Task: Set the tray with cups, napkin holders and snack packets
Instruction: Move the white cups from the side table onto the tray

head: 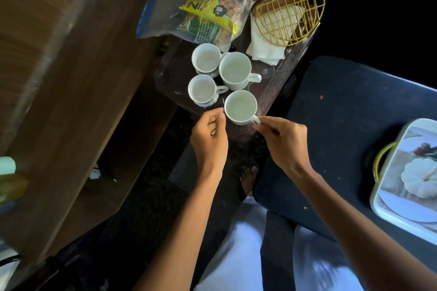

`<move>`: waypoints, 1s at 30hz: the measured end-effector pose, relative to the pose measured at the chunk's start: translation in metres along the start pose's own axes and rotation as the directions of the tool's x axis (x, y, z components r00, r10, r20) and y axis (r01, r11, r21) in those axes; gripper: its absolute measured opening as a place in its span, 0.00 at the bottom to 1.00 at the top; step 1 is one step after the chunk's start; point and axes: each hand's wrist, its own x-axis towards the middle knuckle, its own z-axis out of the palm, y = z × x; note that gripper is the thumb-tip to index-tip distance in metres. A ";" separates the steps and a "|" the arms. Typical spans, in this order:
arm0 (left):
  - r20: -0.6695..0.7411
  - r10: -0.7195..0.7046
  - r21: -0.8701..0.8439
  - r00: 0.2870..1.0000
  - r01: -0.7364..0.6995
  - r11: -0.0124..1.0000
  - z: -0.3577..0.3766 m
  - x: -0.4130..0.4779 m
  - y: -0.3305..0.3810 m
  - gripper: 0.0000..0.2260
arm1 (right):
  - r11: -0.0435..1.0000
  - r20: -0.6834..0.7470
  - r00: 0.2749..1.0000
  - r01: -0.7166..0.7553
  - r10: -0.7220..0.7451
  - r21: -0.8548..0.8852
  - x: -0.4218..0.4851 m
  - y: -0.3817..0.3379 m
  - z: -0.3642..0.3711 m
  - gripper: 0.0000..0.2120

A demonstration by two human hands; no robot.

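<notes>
- Pinching the handle of the near white ceramic cup (240, 107) is the right hand (281, 139): thumb and fingertips are closed on the loop, and the other fingers are curled in.
- The left hand (209, 134) has loosely curled fingers. Its thumb tip is against the cup's left wall and it is not wrapped round the cup.
- That cup stands upright at the near corner of the dark brown rectangular tray (272, 92), with its handle facing the right hand.
- Three more cups stand upright on the tray beyond it, close together:
  - The larger white ceramic mug (235, 69) is in the middle, handle to the right.
  - The small white cup at far left (206, 57) is just beside the mug.
  - The small white cup at near left (202, 88) has its handle to the right.
- The yellow wire half-round napkin holder (292, 15) is at the tray's far right corner. It lies tilted over the folded white paper napkins (264, 47), which stick out towards the cups.
- The clear plastic bag of yellow-green snack packets (201, 0) lies on the tray's far left end, with its lower edge near the far-left cup.
- A dark blue-black counter (343, 125) sits to the right of the tray. On its right edge is a white rectangular box with a printed picture (411, 177).
- A brown wooden cabinet (59, 66) fills the left side.
- I can't tell what the tray rests on.
</notes>
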 end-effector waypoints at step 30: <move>0.420 -0.047 0.192 0.906 -0.038 0.981 0.226 -0.258 -0.052 0.06 | 0.942 -0.228 0.917 -0.334 0.328 0.012 -0.185 0.178 -0.271 0.08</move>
